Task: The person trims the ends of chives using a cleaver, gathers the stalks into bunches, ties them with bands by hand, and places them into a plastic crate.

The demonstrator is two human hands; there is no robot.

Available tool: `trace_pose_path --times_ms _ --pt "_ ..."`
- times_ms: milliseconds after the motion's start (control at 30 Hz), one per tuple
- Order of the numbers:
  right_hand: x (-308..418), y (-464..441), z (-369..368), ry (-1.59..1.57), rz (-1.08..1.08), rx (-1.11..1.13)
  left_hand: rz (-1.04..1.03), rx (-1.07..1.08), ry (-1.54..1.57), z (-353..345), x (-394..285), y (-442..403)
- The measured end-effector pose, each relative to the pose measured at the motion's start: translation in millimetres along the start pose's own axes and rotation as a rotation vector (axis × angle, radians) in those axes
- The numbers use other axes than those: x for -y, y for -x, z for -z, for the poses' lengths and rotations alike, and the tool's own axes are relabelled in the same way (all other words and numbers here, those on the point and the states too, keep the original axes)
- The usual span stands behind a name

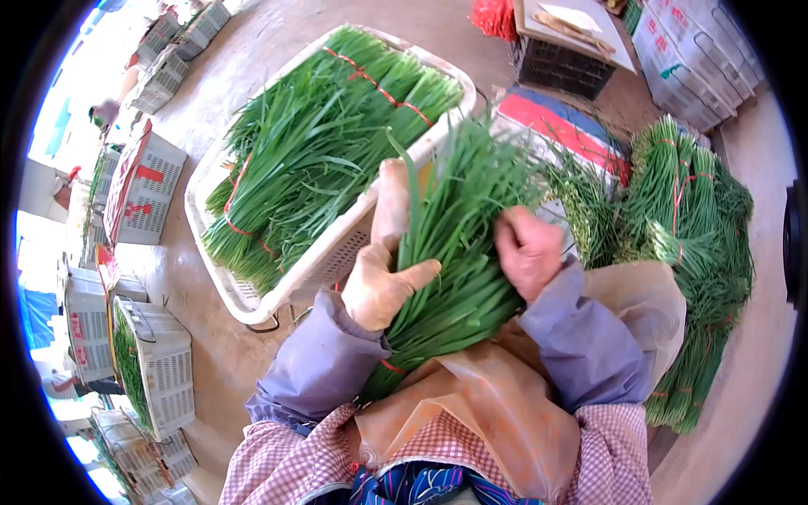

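Note:
A thick bunch of garlic chives (459,278) lies slanting across my lap, a red tie around its lower end. My left hand (380,282), in a pale glove, grips the bunch from the left, thumb across the leaves. At the bunch's right edge my bare right hand (528,252) is closed, fingers curled against the leaves; what it pinches is hidden. Beyond my left hand stands a white plastic crate (324,265), filled with red-tied chive bunches (320,143). A brownish translucent apron (480,412) covers my lap under the bunch.
On my right lies a long pile of tied green bunches (694,219), with loose flowering stalks (585,210) beside it. A dark crate (562,66) bears a board at the back. White crates (164,362) stand along the left, and stacked white boxes (694,55) at the far right.

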State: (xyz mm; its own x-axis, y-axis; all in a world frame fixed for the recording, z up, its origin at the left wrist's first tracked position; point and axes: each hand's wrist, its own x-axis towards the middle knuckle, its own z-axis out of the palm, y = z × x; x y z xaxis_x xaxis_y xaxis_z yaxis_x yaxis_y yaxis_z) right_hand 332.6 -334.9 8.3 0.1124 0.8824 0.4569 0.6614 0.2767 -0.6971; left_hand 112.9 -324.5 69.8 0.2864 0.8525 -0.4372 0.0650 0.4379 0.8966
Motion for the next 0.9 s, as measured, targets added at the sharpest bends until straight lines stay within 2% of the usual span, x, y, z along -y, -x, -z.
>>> trace_pose_path --times_ms 67,133,200,233,333,433,567,667,700,800,833,867,900 --pt "-10.4 -9.6 20.9 -0.007 -0.202 -0.073 -0.007 0.014 0.001 0.5 1.5 0.7" --pt "-27.1 -26.2 33.9 0.053 -0.021 -0.192 -0.069 0.021 -0.125 3.8 7.9 -0.9" --pt "-8.5 -47.5 47.5 0.159 0.135 -0.323 -0.031 0.025 -0.176 1.2 0.6 2.0" --pt "3.5 -55.1 50.8 0.014 0.141 -0.326 -0.022 0.005 -0.18 -0.7 0.5 3.3" --pt "54.2 -79.5 61.0 -0.378 -0.079 0.1 -0.066 0.008 -0.256 -4.8 -2.8 5.0" --pt "70.1 -107.5 41.0 -0.462 -0.292 0.606 -0.01 0.001 -0.309 -9.4 -7.1 8.5" --pt "43.3 -110.9 0.5 -0.608 -0.409 0.792 -0.008 0.046 -0.314 -6.6 -6.7 8.0" --pt "38.1 -89.9 -5.3 -0.46 -0.079 0.452 -0.066 0.049 -0.259 -2.8 -1.4 3.7" --pt "36.8 -81.9 -5.3 -0.233 0.135 0.275 -0.072 0.058 -0.274 -0.4 0.5 1.1" --pt "33.0 -55.6 0.1 -0.526 -0.258 0.151 -0.041 0.064 -0.193 -4.3 0.9 -3.8" --pt "32.5 -50.3 4.7 -0.449 -0.282 -0.019 -0.023 0.052 -0.165 -4.0 1.8 -5.3" --pt "17.0 -51.6 15.4 -0.554 -0.494 -0.075 -0.057 0.037 -0.257 -1.0 6.2 -7.2" --pt "-7.8 -52.0 29.8 -0.651 -0.563 -0.121 -0.064 0.031 -0.237 0.1 8.0 -6.7"
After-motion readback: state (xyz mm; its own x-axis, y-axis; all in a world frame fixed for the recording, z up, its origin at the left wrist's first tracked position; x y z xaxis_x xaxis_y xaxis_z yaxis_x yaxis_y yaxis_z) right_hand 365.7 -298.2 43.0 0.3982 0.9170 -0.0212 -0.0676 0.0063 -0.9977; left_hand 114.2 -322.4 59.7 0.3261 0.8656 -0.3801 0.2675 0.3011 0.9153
